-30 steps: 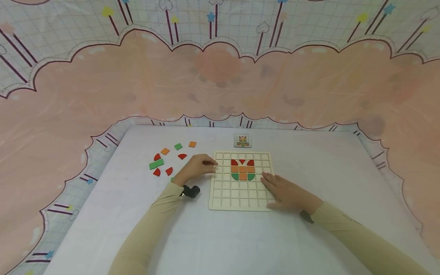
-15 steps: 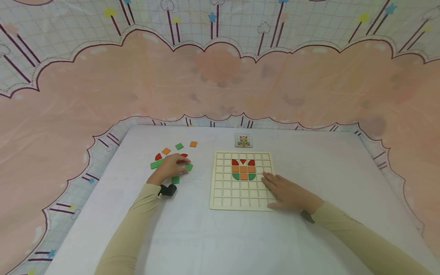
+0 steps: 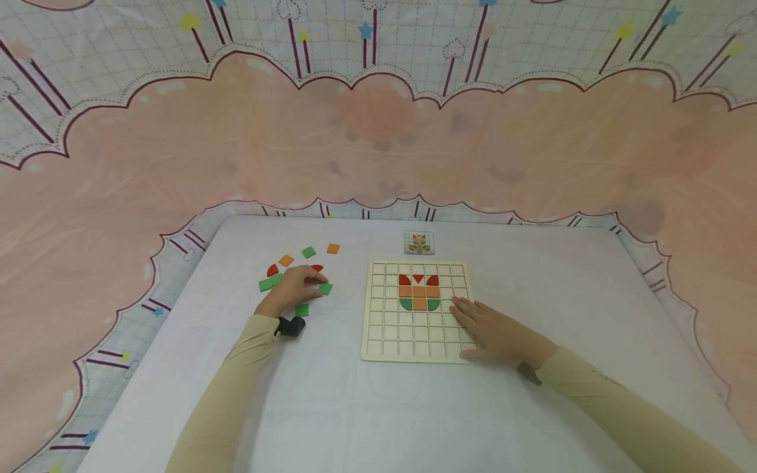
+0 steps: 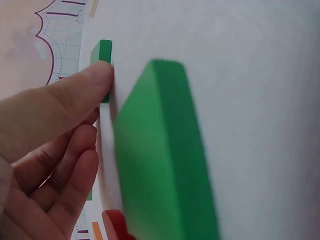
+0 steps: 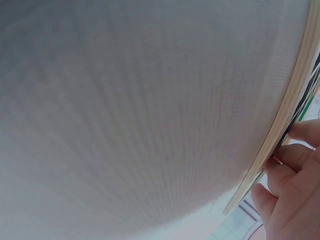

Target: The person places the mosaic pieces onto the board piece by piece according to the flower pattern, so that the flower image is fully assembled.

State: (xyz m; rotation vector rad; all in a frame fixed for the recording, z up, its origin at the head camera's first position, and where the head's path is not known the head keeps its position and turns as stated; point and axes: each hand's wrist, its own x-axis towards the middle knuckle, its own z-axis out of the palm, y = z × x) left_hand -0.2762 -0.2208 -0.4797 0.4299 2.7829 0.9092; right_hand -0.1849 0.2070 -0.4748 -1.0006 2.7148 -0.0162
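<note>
White cloth covers the table (image 3: pixel 367 407) under a pink cloud-print backdrop (image 3: pixel 378 144); my left hand (image 3: pixel 294 287) lies on loose tiles, thumb touching a green tile (image 3: pixel 324 288), while my right hand (image 3: pixel 493 332) presses flat on the wooden grid board (image 3: pixel 408 332)

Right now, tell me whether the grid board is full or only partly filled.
Partly filled. The board holds only a small cluster of red, orange and green tiles in its upper middle rows; the cells around and below it are bare.
</note>
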